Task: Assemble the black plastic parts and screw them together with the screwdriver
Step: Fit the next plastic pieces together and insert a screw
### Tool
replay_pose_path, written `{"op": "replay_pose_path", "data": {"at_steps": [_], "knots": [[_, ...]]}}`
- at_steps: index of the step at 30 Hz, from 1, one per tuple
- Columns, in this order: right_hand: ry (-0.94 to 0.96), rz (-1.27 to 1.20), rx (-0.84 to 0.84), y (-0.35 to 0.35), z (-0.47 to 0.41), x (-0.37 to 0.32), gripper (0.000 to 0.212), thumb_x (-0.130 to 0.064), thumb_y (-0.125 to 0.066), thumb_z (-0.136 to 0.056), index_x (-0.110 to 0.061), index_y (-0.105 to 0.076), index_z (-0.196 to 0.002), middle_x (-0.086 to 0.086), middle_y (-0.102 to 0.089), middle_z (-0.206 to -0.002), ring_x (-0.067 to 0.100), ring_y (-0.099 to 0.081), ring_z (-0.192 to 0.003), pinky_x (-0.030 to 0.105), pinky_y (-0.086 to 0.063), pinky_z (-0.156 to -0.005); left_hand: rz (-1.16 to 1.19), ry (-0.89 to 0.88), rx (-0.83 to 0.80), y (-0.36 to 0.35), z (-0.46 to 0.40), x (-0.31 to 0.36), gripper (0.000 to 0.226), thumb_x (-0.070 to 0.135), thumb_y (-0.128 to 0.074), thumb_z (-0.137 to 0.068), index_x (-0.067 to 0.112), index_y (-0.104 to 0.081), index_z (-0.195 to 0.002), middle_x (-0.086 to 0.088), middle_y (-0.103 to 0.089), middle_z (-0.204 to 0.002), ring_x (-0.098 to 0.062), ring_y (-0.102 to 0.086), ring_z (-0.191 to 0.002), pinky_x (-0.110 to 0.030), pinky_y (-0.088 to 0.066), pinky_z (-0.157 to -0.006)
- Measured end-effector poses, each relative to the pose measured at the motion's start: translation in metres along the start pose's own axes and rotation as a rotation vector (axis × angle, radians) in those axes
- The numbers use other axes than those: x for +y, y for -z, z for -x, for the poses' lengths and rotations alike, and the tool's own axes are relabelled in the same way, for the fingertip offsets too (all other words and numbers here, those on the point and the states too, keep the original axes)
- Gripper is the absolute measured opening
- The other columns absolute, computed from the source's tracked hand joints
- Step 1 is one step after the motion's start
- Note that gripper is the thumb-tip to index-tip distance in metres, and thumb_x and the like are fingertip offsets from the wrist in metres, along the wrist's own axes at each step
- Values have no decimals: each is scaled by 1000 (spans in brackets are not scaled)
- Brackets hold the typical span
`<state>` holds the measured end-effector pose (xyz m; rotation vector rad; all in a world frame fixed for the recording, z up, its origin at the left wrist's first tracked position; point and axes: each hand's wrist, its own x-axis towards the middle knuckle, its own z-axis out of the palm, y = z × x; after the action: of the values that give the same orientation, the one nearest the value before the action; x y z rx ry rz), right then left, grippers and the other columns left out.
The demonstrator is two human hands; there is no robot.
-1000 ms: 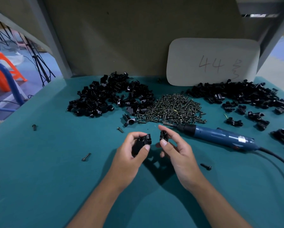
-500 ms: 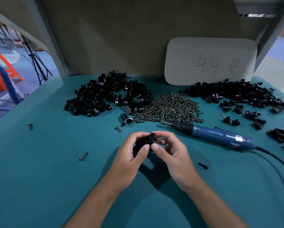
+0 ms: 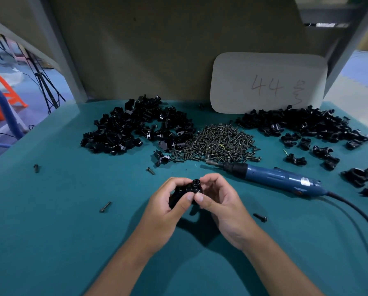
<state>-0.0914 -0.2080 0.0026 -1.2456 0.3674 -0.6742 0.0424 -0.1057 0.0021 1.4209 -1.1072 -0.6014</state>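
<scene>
I hold the black plastic parts [image 3: 188,190] together above the green table [image 3: 50,221], a little nearer to me than the tip of the screwdriver [image 3: 272,177]. My left hand [image 3: 170,207] has its fingers curled around the bigger part, with the thumb pressing on its near side. My right hand [image 3: 219,201] pinches the small round piece on top between thumb and fingers. The two thumbs touch each other.

The screwdriver lies on the table just to the right of my hands, its tip pointing to the pile of screws [image 3: 219,142] behind it. Left of the screws there is a heap of loose parts [image 3: 136,129], and right of the screwdriver another heap [image 3: 307,124]. One loose screw [image 3: 260,217] lies near my right wrist.

I think the danger is this: if I release my right hand to take a screw, the small piece can slip out of its seat, because nothing fixes it yet. Also the holes may not line up, and then the screw would enter crooked.
</scene>
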Motion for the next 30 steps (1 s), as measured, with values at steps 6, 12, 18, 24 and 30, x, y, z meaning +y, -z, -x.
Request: {"op": "replay_pose_path", "data": {"at_steps": [6,12,18,24,30], "knots": [[-30,-13,-7,-1,1,-1,43,-45,-96,-61,-30,-71,-92,3,-59,-95,21,-48,-94,33,-46,-89,23,49,-36,2,0,-4,29,55,-62,-90,40,-63,-115,5,-72,-113,-15,-69,-106,-23,-53,-90],[-44,146,31,-8,3,-11,23,-29,-84,-74,-36,-70,-92,10,-50,-94,22,-44,-87,35,-45,-84,143,103,-10,2,-1,-9,35,56,-67,-88,33,-67,-114,-5,-74,-110,-25,-73,-102,-44,-58,-93],[167,693,152,13,-36,-58,18,-52,-65,-88,-42,-66,-103,-23,-61,-91,-5,-51,-75,9,-42,-71,200,146,67,5,-4,-9,49,56,-62,-83,19,-63,-115,-6,-78,-99,-25,-76,-89,-43,-59,-87],[-45,1418,89,60,-134,-77,13,-34,-68,-96,-25,-70,-105,-3,-65,-101,15,-60,-92,27,-44,-76,162,155,80,11,-4,-6,52,63,-56,-81,26,-61,-116,2,-78,-99,-20,-73,-81,-37,-55,-71],[-201,1528,-67,54,-157,-57,9,-29,-74,-93,-24,-66,-94,5,-68,-100,23,-66,-90,43,-58,-87,153,167,75,11,-4,-10,27,64,-56,-81,48,-63,-102,4,-78,-100,-18,-73,-82,-39,-55,-74]]}}
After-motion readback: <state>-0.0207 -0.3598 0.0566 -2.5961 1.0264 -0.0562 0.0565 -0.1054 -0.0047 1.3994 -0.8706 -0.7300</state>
